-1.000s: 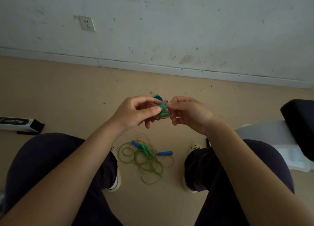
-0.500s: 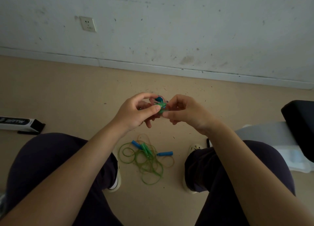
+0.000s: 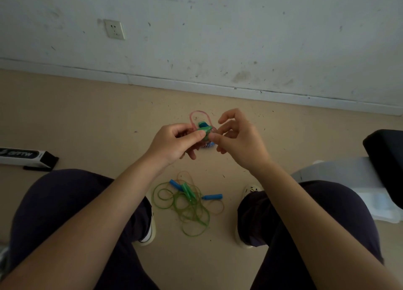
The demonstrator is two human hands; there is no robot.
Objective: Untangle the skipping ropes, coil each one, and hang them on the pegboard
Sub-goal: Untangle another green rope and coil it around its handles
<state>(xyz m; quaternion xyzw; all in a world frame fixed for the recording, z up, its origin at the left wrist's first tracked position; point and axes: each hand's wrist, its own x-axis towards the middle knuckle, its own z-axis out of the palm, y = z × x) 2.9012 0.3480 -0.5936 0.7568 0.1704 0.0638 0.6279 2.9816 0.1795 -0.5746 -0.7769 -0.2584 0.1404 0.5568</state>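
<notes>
My left hand (image 3: 176, 142) pinches a small bundle with green and blue handles (image 3: 204, 127) between thumb and forefinger, above the floor. A thin pink rope loop (image 3: 198, 113) stands up out of that bundle. My right hand (image 3: 237, 140) is beside it, thumb and a finger pinching the bundle's right side, the other fingers lifted and curled. On the floor between my feet lies a tangle of green rope coils (image 3: 189, 209) with a green handle (image 3: 188, 191) and two blue handles (image 3: 212, 196). No pegboard is in view.
My knees frame the tangle left and right. A white and black box (image 3: 26, 156) lies on the floor at the left. A black seat (image 3: 386, 156) and a white plastic bag (image 3: 353, 180) sit at the right. The wall with a socket (image 3: 114, 29) is ahead.
A pink loop has come up out of the bundle. My right hand's fingers have spread and lifted, and both hands sit slightly lower and further apart.
</notes>
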